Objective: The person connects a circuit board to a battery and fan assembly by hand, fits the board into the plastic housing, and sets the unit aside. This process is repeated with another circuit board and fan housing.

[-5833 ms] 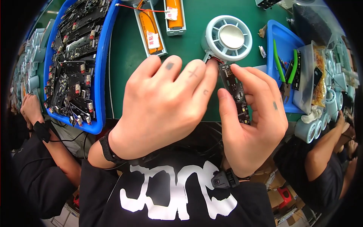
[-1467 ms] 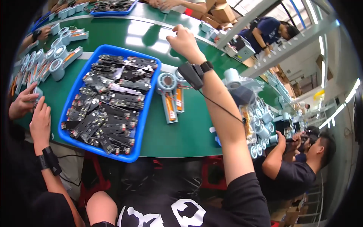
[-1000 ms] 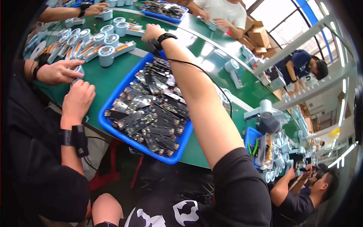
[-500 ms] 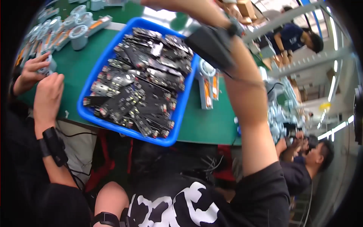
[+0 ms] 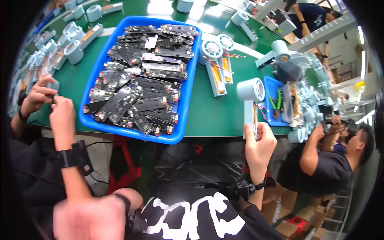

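- Right hand (image 5: 261,150): thumb and fingers closed round the lower handle of a pale blue fan housing (image 5: 248,92).
- Housing: just above that hand, roughly upright; round ribbed face turned rightward, handle open along one side, thin red wires looping out.
- Up and right of the hand: blue tray (image 5: 270,85), green-handled cutters (image 5: 279,99) inside.
- Up and left: two similar housings (image 5: 211,50), orange packs showing.
- Farther left: blue bin (image 5: 191,86), black circuit boards (image 5: 152,84) heaped.
- Left hand (image 5: 90,218): well apart, lower left, blurred; openness and contents unclear.
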A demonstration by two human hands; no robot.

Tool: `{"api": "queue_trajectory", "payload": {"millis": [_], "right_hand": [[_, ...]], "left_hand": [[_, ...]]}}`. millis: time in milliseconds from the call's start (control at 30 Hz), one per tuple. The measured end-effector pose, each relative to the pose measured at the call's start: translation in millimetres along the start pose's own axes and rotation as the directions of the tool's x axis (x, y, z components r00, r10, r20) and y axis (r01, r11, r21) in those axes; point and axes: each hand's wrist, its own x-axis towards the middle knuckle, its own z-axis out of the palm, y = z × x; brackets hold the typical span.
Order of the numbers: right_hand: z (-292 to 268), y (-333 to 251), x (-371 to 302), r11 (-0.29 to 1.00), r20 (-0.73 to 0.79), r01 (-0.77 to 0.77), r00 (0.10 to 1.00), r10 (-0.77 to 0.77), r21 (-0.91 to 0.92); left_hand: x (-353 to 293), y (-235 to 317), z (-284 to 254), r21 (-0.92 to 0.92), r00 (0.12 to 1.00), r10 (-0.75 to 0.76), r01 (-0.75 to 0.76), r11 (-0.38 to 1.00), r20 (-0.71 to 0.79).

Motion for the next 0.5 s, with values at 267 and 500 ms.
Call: {"api": "queue_trajectory", "payload": {"millis": [267, 500], "right_hand": [[-2.4, 45.6, 18.0, 0.983, -0.034, 0.082, 0.995, -0.089, -0.167], [-47.2, 103.2, 72.7, 0.986, 0.060, 0.099, 0.992, -0.108, 0.131]], "left_hand": [[-59.2, -90.6, 65.6, 0.667, 0.214, -0.664, 0.070, 0.742, 0.717], [-69.9, -86.3, 124.5, 0.759, 0.199, -0.763, 0.111, 0.641, 0.615]]}}
